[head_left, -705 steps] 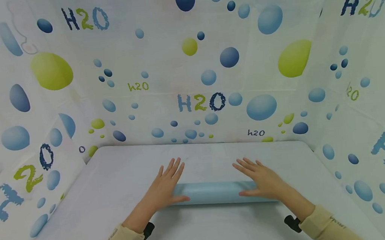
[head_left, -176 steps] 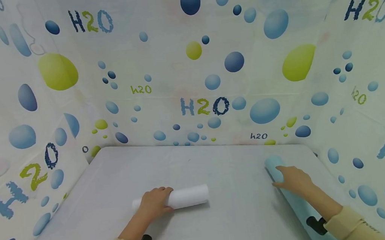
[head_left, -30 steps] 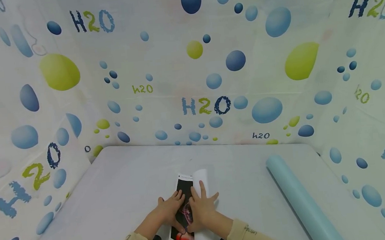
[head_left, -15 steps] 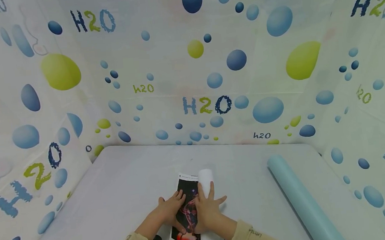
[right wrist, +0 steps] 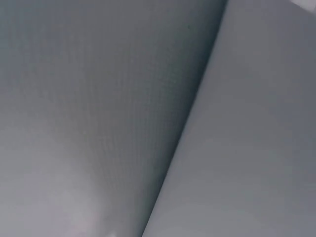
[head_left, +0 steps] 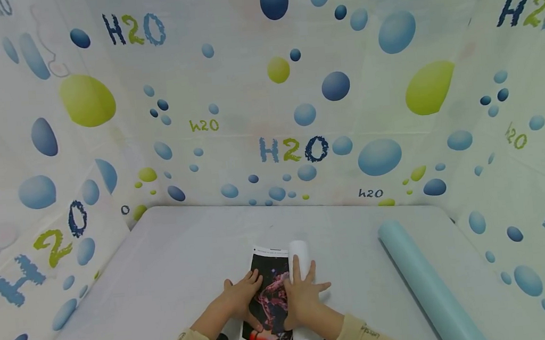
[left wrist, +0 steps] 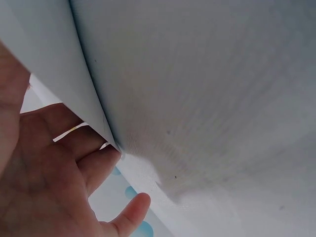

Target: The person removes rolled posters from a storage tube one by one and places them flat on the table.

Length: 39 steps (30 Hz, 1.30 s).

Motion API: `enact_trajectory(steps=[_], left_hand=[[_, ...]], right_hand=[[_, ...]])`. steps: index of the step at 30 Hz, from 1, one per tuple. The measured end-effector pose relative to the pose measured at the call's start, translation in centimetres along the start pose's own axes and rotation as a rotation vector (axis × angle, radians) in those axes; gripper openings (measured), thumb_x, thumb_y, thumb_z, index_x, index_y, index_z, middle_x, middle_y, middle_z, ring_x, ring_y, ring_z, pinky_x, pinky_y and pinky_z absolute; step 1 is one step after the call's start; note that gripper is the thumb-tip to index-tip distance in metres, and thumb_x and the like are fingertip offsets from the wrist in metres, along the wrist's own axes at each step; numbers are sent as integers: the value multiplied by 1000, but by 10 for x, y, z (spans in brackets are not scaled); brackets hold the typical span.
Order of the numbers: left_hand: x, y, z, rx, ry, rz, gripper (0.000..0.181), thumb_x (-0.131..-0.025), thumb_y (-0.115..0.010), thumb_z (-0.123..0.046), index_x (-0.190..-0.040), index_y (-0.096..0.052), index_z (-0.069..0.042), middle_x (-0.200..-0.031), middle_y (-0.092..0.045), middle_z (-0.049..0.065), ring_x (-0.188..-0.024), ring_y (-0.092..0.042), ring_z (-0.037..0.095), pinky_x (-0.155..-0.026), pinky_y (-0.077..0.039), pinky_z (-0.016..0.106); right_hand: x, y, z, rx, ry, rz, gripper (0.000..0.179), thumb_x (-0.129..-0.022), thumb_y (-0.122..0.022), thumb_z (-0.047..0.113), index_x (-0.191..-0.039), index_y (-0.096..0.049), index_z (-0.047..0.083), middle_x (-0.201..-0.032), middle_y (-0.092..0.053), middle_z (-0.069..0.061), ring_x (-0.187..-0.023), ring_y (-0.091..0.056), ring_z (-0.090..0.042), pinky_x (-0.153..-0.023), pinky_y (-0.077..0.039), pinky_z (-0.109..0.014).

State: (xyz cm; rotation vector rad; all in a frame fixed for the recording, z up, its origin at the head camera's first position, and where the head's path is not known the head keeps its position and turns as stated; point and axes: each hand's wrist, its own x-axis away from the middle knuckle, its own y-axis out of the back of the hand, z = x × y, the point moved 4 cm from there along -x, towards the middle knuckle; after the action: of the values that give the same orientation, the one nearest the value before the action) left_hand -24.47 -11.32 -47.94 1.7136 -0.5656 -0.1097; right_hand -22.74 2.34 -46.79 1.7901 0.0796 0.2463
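A partly unrolled poster (head_left: 270, 293) lies on the table, its printed side up: a dark field with pink figures and a red patch at the near end. Its right part is still a white-backed roll (head_left: 298, 250). My left hand (head_left: 239, 299) rests on the poster's left edge, fingers extended; the left wrist view shows that hand (left wrist: 54, 173) at the edge of the white sheet (left wrist: 54, 54). My right hand (head_left: 305, 298) lies on the roll with fingers spread. In the right wrist view only the white paper (right wrist: 247, 148) and table surface show; the hand is out of sight.
A long light blue tube (head_left: 430, 280) lies slantwise along the right side of the white table (head_left: 174, 263). Behind and on both sides hangs a white curtain (head_left: 236, 77) with blue and green dots and H2O lettering.
Over the last second my right hand has moved right with the roll, uncovering more of the printed picture. My left hand has stayed in place. Earlier, the poster was fully rolled.
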Motion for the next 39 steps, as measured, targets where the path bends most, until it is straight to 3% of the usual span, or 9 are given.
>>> enact_trajectory(steps=[7,15,24,29,39], left_hand=[[2,1,-2,23,-16,-8,110,-49,-85,-46,-137,-38,0,-144,-30,18,-133,-26,31,-91,-22,67],[3,4,-2,5,-13,-4,110,-49,-84,-48,-137,-38,0,-145,-29,18,-134,-25,30,-92,-21,66],[10,8,3,20,-23,-19,110,-49,-84,-48,-137,-38,1,-145,-29,18,-134,-25,31,-91,-20,67],[12,7,7,45,-26,-28,110,-49,-85,-47,-136,-39,2,-144,-30,19,-133,-26,32,-90,-19,69],[10,3,14,68,-22,-27,111,-48,-84,-48,-137,-39,0,-145,-29,18,-134,-25,31,-91,-19,68]], right_hand=[[4,3,-7,-56,4,-37,103,-41,-79,65,-130,-51,19,-150,-11,-15,-128,-16,-52,-68,-40,-69],[0,-1,-16,-46,-22,-16,102,-42,-79,65,-131,-52,21,-151,-5,-12,-129,-9,-53,-69,-41,-68],[-4,-14,-60,-159,-61,-20,90,-47,-83,54,-118,-56,6,-149,-8,-18,-124,-18,-58,-63,-44,-65],[-2,-22,-83,-276,-83,17,89,-48,-85,47,-119,-51,6,-148,-8,-21,-123,-21,-58,-63,-44,-65],[1,-28,-104,-356,-66,37,93,-50,-84,48,-124,-47,5,-147,-9,-25,-124,-19,-58,-67,-38,-71]])
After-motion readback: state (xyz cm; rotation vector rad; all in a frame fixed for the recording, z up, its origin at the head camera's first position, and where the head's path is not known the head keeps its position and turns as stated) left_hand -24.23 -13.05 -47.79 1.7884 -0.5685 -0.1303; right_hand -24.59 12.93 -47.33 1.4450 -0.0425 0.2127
